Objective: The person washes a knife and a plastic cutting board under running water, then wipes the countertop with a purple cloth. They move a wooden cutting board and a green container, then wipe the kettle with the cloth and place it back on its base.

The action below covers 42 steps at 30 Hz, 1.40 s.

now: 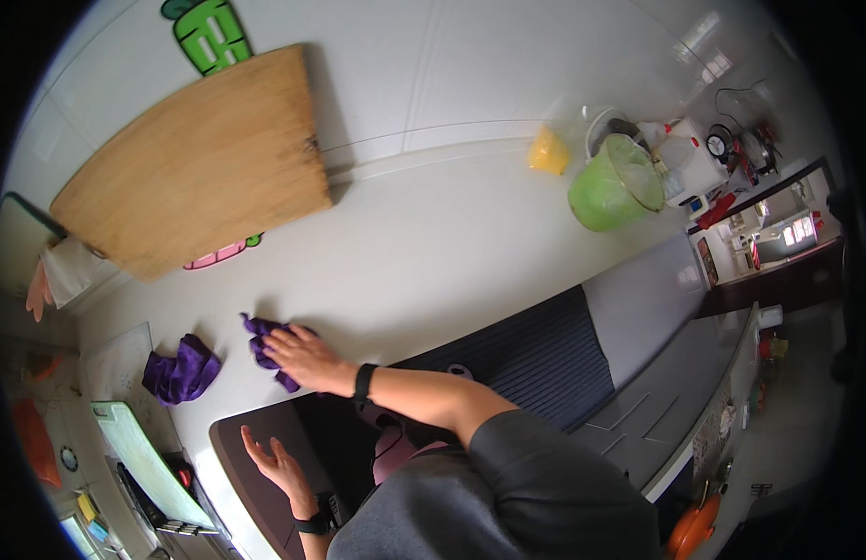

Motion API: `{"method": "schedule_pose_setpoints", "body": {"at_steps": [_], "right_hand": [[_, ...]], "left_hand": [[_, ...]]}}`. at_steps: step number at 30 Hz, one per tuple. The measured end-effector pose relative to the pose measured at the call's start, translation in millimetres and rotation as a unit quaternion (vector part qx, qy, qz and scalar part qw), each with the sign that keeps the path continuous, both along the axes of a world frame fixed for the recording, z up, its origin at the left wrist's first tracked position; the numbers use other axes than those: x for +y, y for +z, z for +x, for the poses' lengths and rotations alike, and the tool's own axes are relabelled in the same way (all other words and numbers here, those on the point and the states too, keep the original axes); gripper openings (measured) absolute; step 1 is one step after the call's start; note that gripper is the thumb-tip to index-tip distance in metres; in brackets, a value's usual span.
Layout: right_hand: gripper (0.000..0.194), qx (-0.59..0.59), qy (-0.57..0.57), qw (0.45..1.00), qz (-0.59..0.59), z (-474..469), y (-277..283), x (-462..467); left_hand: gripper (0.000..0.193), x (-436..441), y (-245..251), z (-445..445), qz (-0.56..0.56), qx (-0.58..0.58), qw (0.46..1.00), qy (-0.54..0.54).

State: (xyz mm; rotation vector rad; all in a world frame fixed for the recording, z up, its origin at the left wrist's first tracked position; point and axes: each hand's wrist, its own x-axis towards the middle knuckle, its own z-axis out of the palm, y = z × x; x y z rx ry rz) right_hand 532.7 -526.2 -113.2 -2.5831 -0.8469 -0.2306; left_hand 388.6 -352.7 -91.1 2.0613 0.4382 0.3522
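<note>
My right hand (303, 355), with a black band on its wrist, presses down with its palm and fingers on a crumpled purple cloth (254, 325) on the white countertop (419, 259). Part of that cloth is hidden under the hand. A second purple cloth (182, 371) lies bunched up to the left, apart from the first. My left hand (275, 458) is raised near the counter's front edge, with its fingers apart and nothing in it. It also has a black band on the wrist.
A large wooden board (202, 161) leans on the wall behind the counter. At the right stand a green bucket (611, 185) and a yellow bag (549, 151). A pale green cutting board (149, 458) stands at the lower left. A dark ribbed mat (545, 357) lies near my right elbow.
</note>
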Motion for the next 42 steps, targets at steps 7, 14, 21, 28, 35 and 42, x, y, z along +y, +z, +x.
{"method": "schedule_pose_setpoints", "body": {"at_steps": [7,14,21,28,35,42], "right_hand": [[0.044,0.011,-0.133,0.988,-0.075,-29.9,17.8,-229.5],[0.041,-0.002,-0.224,0.971,-0.088,-73.1,19.2,-462.8],[0.030,-0.001,-0.244,0.967,0.079,-50.6,71.9,-549.5],[0.030,-0.049,-0.093,0.990,0.094,3.9,132.1,-452.2],[0.036,-0.035,0.104,0.993,-0.050,15.4,62.9,-261.3],[0.046,-0.020,0.187,0.978,-0.088,55.0,4.5,-241.7]], "left_hand": [[0.052,-121.0,27.2,23.3,-0.051,-0.060,0.992,-0.098],[0.057,-292.0,12.1,11.6,-0.104,-0.038,0.985,-0.130],[0.054,-384.1,14.8,-13.8,-0.038,0.001,0.993,-0.116],[0.053,-390.1,34.8,-32.2,-0.016,0.007,0.997,-0.071],[0.053,-348.9,24.8,-29.2,-0.066,-0.004,0.997,-0.034],[0.053,-297.1,17.1,-25.8,-0.084,0.053,0.995,-0.004]]}}
